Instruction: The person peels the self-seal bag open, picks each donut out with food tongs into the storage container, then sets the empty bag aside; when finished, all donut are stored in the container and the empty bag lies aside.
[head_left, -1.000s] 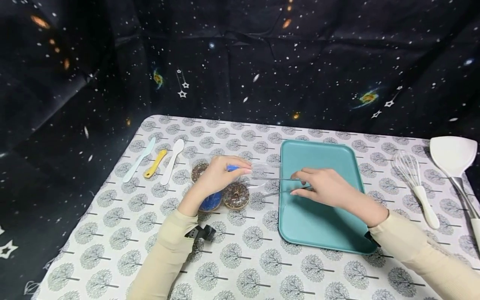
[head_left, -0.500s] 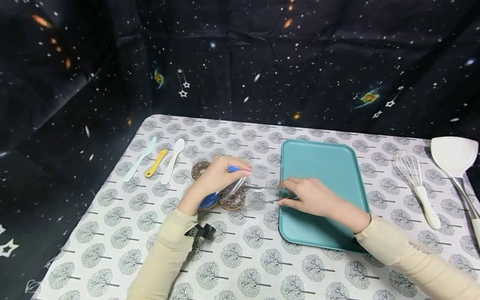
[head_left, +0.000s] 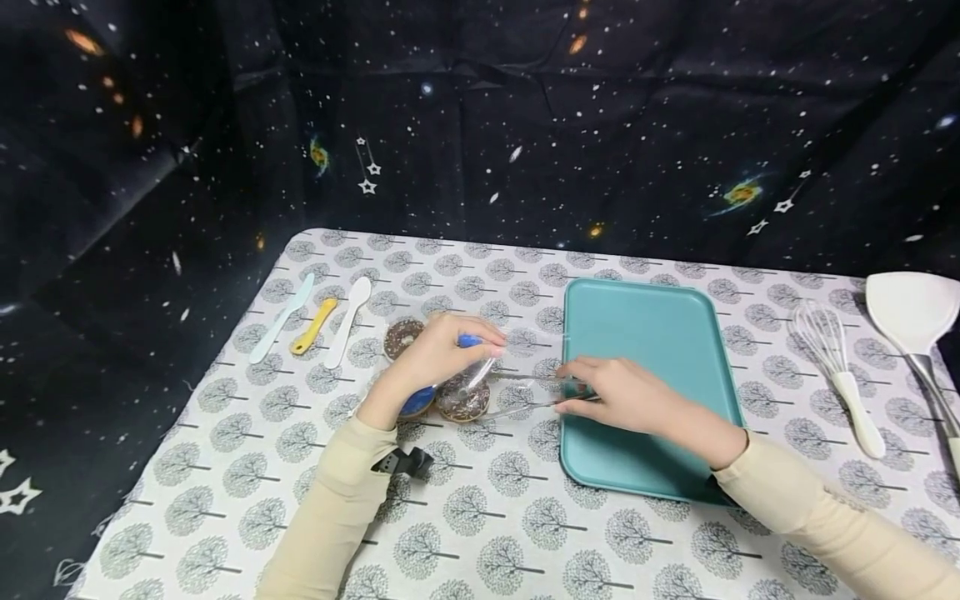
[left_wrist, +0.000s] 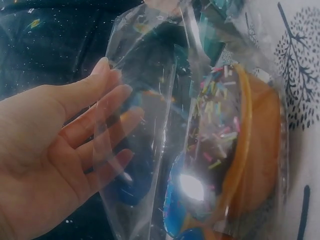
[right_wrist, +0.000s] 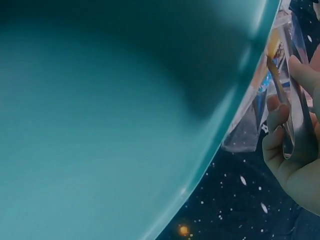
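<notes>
My left hand (head_left: 442,354) pinches the edge of a clear plastic bag (left_wrist: 150,195) between thumb and fingers, holding its mouth up. Inside lie a brown donut (head_left: 463,404) with sprinkles, a blue-topped donut (head_left: 417,402) and another brown donut (head_left: 399,335) farther back. Metal tongs (head_left: 525,407) are gripped in my right hand (head_left: 626,392), over the left rim of a teal tray (head_left: 637,317). Their spread arms reach left into the bag, tips at the front brown donut. Film glare and my left hand leave unclear whether the tips touch it.
To the left lie a pale blue knife (head_left: 281,321), a yellow handle-like utensil (head_left: 313,327) and a white spoon (head_left: 347,325). A whisk (head_left: 838,375) and a white spatula (head_left: 911,312) lie right of the tray. A dark star-patterned cloth (head_left: 480,125) hangs behind the table.
My right hand has moved left and slightly down with the tongs, bringing their tips deeper into the bag, to the front brown donut. My left hand has stayed about where it was.
</notes>
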